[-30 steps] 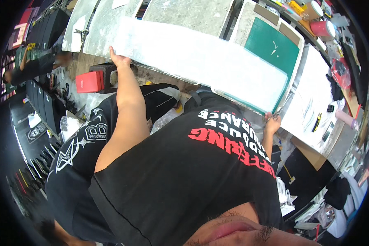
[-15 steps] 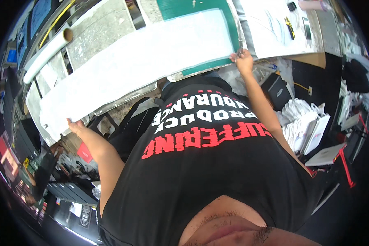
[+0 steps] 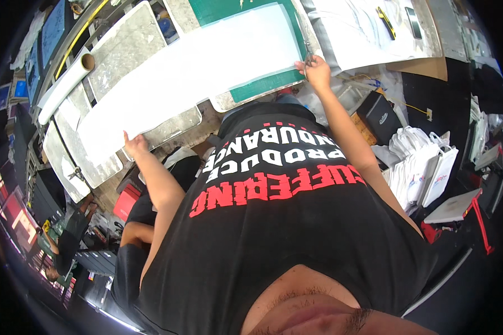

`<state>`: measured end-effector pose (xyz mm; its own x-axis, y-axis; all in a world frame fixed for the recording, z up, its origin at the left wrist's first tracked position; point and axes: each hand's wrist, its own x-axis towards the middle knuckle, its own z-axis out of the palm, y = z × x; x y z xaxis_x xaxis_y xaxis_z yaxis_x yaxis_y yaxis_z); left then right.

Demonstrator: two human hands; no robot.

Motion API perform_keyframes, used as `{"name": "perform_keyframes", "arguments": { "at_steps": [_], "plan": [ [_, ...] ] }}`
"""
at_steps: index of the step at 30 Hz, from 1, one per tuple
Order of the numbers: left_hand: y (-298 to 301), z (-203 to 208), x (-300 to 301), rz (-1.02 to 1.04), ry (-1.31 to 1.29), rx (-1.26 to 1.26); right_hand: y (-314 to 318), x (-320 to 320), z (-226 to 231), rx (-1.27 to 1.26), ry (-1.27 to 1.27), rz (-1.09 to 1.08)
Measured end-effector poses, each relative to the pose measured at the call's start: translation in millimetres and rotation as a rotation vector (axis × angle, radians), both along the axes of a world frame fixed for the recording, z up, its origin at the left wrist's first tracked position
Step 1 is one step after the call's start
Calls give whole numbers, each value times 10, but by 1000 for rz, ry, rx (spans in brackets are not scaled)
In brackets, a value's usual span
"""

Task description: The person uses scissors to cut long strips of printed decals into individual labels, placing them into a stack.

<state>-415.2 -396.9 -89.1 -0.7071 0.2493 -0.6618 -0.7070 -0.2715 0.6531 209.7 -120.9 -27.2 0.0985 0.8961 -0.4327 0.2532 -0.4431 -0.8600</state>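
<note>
A long white sheet [image 3: 190, 78] lies across the worktable, its right part over a green cutting mat [image 3: 268, 85]. My left hand [image 3: 135, 145] is closed at the sheet's near edge, towards its left end, and seems to pinch it between finger and thumb. At the sheet's right end is my right hand [image 3: 316, 72], its fingers curled through the handles of metal scissors [image 3: 308, 56]. Those fingertips also reach the sheet's near right corner; whether they grip it I cannot tell.
A white roll with a cardboard core [image 3: 67, 88] rests at the table's left. To the right, a yellow-and-black cutter [image 3: 385, 23] and a phone [image 3: 413, 22] lie on white sheeting. White bags [image 3: 416, 167] stand below. Another person's arm [image 3: 137, 233] shows behind my left arm.
My left hand has moved right along the table, and the sheet's left end has shifted with it, uncovering more tabletop. The view has shifted a little. Another person's arm has come into view.
</note>
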Motion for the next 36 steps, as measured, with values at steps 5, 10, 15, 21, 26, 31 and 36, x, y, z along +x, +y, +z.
{"name": "perform_keyframes", "arguments": {
  "at_steps": [5, 10, 15, 21, 26, 31, 36],
  "plan": [
    [776, 179, 1336, -44, -131, 88, 166, 89, -101, -50, -22, -43],
    [1263, 365, 2340, -108, -242, 168, 341, 176, -201, -67, 149, -39],
    [1290, 350, 2424, -160, -58, -33, 456, 152, -90, -90, 134, 65],
    [1272, 293, 2421, -179, -16, 27, 550, 151, -239, -80, 76, 180],
    [1504, 486, 3092, -405, -197, 19, 523, 134, -218, -90, 104, 141],
    [1764, 609, 3596, -604, -218, -47, 495, 1, -22, -40, 93, 146],
    [2029, 587, 3881, -739, -220, -64, 570, 50, -156, -91, 358, 71]
  ]
}}
